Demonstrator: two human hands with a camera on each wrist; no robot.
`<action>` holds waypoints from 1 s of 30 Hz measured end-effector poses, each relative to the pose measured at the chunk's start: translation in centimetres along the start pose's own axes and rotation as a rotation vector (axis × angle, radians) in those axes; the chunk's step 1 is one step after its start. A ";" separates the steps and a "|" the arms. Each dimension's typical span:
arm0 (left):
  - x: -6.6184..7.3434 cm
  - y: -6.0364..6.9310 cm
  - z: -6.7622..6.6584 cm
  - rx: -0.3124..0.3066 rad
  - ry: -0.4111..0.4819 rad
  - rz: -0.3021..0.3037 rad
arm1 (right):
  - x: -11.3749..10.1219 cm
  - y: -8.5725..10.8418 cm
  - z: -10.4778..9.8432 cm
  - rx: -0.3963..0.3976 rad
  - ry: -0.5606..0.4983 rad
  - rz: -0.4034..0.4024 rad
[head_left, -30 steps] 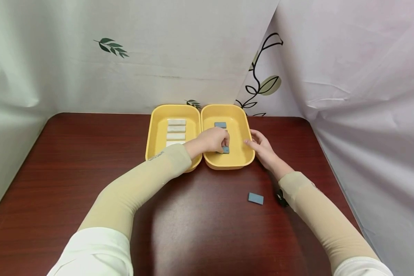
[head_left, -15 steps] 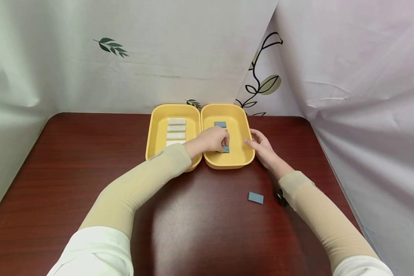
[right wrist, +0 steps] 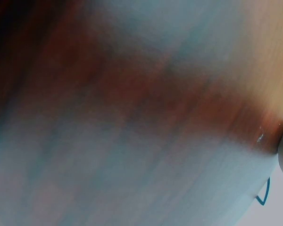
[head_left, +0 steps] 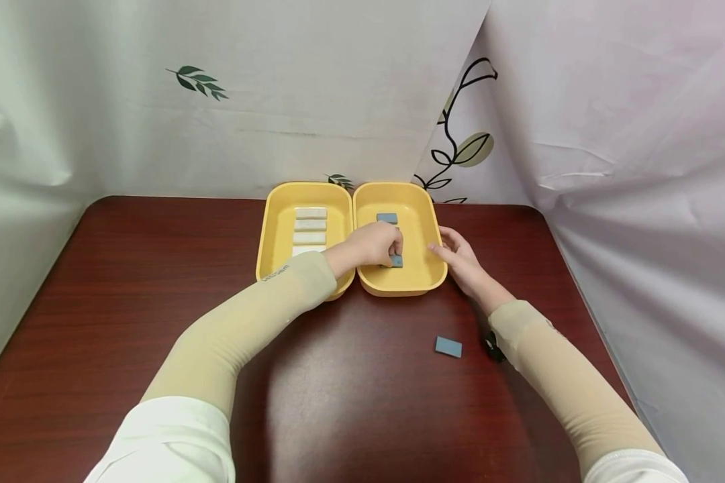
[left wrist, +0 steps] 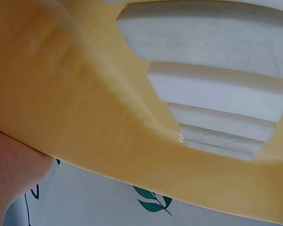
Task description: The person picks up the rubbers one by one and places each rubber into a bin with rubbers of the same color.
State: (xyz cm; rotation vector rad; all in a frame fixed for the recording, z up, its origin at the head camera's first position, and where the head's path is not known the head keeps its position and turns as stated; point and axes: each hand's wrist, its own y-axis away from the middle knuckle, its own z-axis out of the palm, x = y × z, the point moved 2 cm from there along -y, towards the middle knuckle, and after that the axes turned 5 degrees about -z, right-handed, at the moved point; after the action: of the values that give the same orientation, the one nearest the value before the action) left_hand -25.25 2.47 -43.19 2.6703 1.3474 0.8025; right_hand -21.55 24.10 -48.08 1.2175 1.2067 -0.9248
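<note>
My left hand point(head_left: 374, 243) reaches into the right yellow tray point(head_left: 431, 272), its fingers curled down onto a flat blue-grey rectangular block point(head_left: 397, 261) on the tray's floor. Part of that block is covered by the fingers. Farther back in the same tray lies another blue-grey block point(head_left: 387, 218); whatever is between them is mostly hidden by the hand. At the tray's right side, my right hand point(head_left: 464, 263) grips the wall, thumb over the rim and fingers outside. A third blue-grey block point(head_left: 448, 347) rests on the table near my right forearm.
A left yellow tray point(head_left: 264, 238) stands against the right one, with several whitish blocks point(head_left: 310, 225) in a column; my left forearm crosses over its front. A small black object point(head_left: 493, 347) sits by the right sleeve. White curtains point(head_left: 338, 87) border the dark red table point(head_left: 157, 268).
</note>
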 end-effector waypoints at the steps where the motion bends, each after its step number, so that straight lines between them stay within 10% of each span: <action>1: 0.0 0.0 0.0 0.001 0.002 0.001 | 0.0 0.0 0.0 0.000 -0.001 0.001; 30: 2.8 2.4 -3.3 0.027 0.129 0.186 | 0.1 0.1 0.0 -0.012 0.002 -0.027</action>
State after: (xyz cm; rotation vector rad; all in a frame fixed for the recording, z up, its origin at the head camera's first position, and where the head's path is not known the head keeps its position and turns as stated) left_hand -23.66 2.52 -38.52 2.8418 1.1527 0.9967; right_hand -21.48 24.16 -48.13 1.1957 1.2317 -0.9350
